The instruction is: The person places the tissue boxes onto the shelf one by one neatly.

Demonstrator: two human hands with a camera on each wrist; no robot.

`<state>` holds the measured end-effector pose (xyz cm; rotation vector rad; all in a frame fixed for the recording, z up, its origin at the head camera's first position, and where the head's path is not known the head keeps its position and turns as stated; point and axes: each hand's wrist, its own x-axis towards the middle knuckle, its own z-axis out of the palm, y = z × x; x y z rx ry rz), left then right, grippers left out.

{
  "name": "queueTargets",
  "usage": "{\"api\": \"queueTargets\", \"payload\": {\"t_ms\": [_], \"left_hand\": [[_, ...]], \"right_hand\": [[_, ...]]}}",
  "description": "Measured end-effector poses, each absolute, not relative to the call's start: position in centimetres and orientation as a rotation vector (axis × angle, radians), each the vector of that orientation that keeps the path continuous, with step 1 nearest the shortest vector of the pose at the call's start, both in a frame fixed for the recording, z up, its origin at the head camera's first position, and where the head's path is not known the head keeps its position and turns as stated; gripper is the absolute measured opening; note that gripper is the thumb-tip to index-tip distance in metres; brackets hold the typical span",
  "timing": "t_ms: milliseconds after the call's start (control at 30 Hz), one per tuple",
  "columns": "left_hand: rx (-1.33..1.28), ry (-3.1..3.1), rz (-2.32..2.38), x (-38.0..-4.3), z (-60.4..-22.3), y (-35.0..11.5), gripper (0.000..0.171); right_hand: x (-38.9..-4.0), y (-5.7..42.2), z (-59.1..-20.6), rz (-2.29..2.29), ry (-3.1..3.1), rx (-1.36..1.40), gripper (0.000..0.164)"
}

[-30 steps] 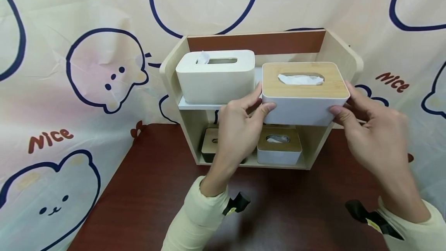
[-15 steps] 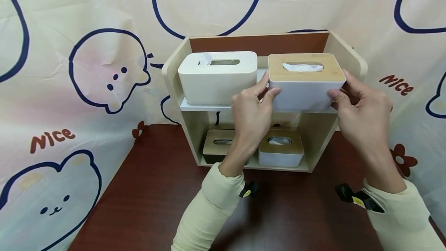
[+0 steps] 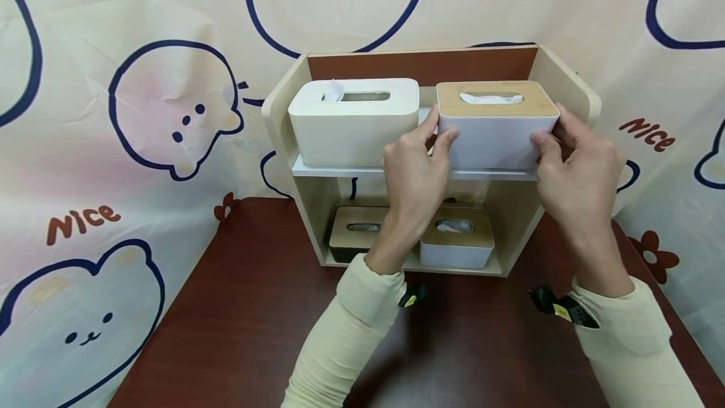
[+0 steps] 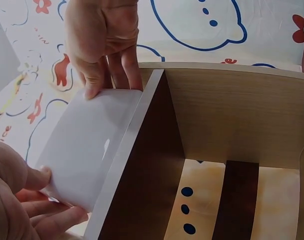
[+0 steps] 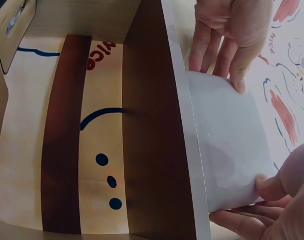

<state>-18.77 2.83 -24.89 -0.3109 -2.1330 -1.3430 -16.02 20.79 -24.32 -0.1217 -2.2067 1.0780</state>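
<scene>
A white tissue box with a bamboo lid (image 3: 498, 137) stands on the right half of the upper shelf (image 3: 351, 172), a white tissue poking from its slot. My left hand (image 3: 416, 178) grips its left end, thumb on the front face. At the opposite end my right hand (image 3: 580, 172) holds it the same way, thumb in front and fingers at the side. Both wrist views show the box's plain white front (image 4: 87, 150) between the two hands, at the shelf's edge. Left of it sits an all-white tissue box (image 3: 354, 134), close to my left fingers.
On the bottom level of the wooden rack (image 3: 521, 225) are a black tissue box with a wood lid (image 3: 351, 238) and a smaller white one with a wood lid (image 3: 455, 250). The rack stands on a dark red-brown table (image 3: 255, 326) before a patterned cloth (image 3: 62, 112).
The bamboo-lidded tissue box has moved back and up in the head view, from in front of the rack onto the upper shelf. Both hands have travelled forward with it, still holding its ends.
</scene>
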Motion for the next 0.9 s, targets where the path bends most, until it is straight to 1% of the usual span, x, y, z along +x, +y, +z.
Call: {"api": "queueTargets", "payload": {"t_ms": [400, 667, 767, 900], "left_hand": [[-0.309, -2.134, -1.362, -18.8, -24.6, 3.8, 0.049], [-0.33, -2.158, -1.414, -18.8, -24.2, 4.0, 0.052], [-0.367, -2.157, -1.43, -18.6, -24.2, 3.6, 0.056], [-0.458, -2.119, -1.472, -17.4, -24.7, 2.2, 0.062]], "right_hand": [[-15.8, 21.6, -23.8, 1.079, -2.214, -0.193, 0.051], [-15.5, 22.0, -23.5, 1.12, -2.206, -0.2, 0.052], [-15.3, 21.9, -23.4, 1.134, -2.239, -0.185, 0.055], [-14.3, 21.9, -23.6, 1.142, -2.275, -0.137, 0.062]]}}
